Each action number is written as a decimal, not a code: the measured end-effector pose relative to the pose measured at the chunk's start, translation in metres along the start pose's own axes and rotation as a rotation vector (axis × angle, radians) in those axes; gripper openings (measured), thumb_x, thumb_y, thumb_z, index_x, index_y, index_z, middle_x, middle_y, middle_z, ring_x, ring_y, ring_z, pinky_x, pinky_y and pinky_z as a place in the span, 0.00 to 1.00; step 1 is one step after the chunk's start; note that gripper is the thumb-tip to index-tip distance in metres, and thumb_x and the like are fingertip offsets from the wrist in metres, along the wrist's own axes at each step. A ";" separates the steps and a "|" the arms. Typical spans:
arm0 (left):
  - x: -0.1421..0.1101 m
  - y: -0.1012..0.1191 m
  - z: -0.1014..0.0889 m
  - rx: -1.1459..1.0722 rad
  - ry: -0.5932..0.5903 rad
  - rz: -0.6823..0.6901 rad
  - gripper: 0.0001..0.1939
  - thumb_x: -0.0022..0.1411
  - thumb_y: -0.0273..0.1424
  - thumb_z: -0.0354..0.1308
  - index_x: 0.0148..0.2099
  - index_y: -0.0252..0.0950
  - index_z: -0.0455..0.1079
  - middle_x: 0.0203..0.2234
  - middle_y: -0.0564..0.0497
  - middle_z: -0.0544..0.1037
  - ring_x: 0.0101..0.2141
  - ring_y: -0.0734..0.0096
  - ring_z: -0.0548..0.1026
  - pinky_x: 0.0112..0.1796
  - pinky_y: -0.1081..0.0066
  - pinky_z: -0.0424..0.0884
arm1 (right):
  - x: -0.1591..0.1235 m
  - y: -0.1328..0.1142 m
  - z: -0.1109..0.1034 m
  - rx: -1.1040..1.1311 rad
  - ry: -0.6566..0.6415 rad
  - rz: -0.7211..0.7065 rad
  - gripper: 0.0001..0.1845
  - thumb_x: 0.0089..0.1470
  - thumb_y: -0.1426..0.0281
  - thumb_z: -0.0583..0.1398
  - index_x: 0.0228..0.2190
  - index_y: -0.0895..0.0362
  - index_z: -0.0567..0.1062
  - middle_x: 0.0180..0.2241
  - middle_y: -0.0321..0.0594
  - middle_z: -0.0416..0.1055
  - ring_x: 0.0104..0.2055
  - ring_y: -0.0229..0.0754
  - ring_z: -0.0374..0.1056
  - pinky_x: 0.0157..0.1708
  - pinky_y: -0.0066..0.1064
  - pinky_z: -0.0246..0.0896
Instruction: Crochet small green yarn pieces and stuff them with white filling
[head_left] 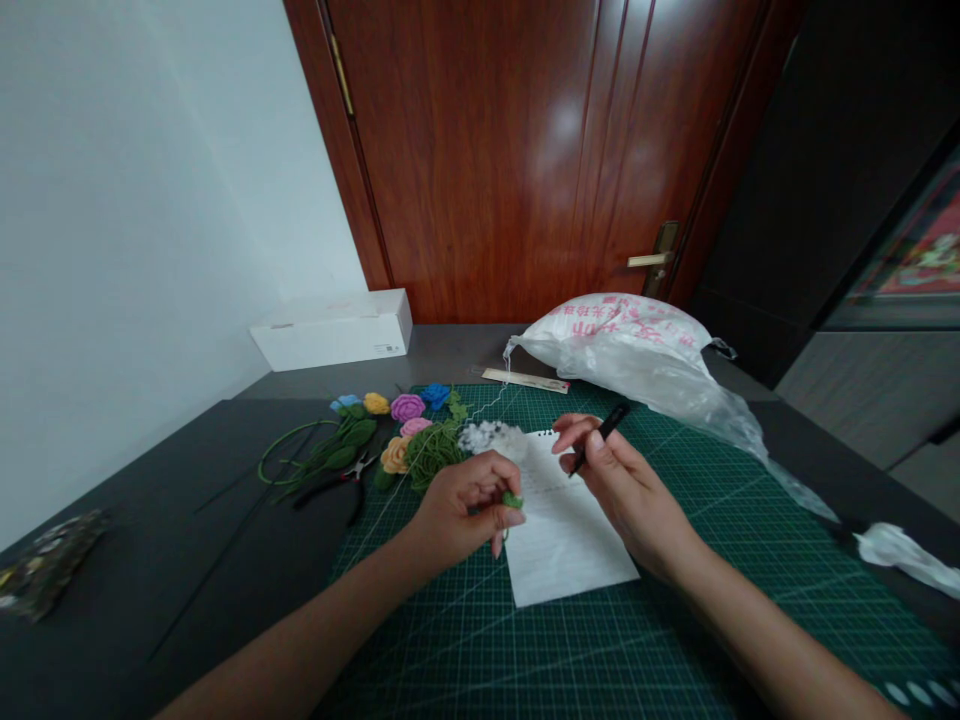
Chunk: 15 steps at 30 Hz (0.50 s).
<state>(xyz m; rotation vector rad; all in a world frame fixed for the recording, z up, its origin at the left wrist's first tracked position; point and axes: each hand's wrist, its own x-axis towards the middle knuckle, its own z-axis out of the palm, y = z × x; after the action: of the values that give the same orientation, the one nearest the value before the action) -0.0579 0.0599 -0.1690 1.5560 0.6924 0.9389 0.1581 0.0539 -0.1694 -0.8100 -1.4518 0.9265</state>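
My left hand [469,505] is closed, pinching a small green crocheted piece [513,499] between thumb and fingers above the green cutting mat [675,620]. My right hand [607,465] is closed round a thin black crochet hook [604,433], whose tip points up and to the right. Both hands hover over a white notepad [562,535] lying on the mat. A fine pale thread [491,402] runs away from the hands toward the back of the table.
Crocheted flowers [405,415] in several colours, green yarn [433,450], white fluff [487,436] and pliers [349,475] lie left of the mat. A wooden ruler [525,380], plastic bag [637,345] and white box [334,328] sit behind. A wooden door [525,150] stands beyond.
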 end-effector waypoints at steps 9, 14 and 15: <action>0.001 -0.001 0.000 0.020 0.057 0.032 0.13 0.56 0.33 0.71 0.36 0.35 0.69 0.21 0.58 0.71 0.17 0.79 0.70 0.19 0.79 0.71 | -0.005 -0.010 0.000 -0.085 0.009 -0.075 0.25 0.67 0.49 0.54 0.40 0.50 0.84 0.36 0.42 0.71 0.38 0.45 0.68 0.38 0.38 0.67; 0.000 -0.001 0.001 0.070 0.087 0.034 0.12 0.56 0.31 0.70 0.35 0.35 0.69 0.20 0.58 0.70 0.17 0.79 0.69 0.19 0.79 0.70 | -0.004 -0.009 0.006 0.110 0.005 0.011 0.10 0.58 0.60 0.68 0.38 0.53 0.79 0.29 0.35 0.75 0.24 0.37 0.70 0.26 0.31 0.69; 0.000 -0.001 0.000 0.079 0.090 0.035 0.11 0.56 0.30 0.70 0.35 0.35 0.69 0.20 0.58 0.70 0.18 0.79 0.69 0.19 0.79 0.70 | -0.005 -0.009 0.008 0.118 0.022 0.001 0.10 0.57 0.61 0.69 0.36 0.53 0.79 0.28 0.35 0.76 0.24 0.38 0.73 0.27 0.32 0.71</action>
<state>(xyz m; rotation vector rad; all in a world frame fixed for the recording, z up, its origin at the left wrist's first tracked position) -0.0574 0.0599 -0.1702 1.6078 0.7762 1.0227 0.1506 0.0450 -0.1634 -0.7315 -1.3648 0.9914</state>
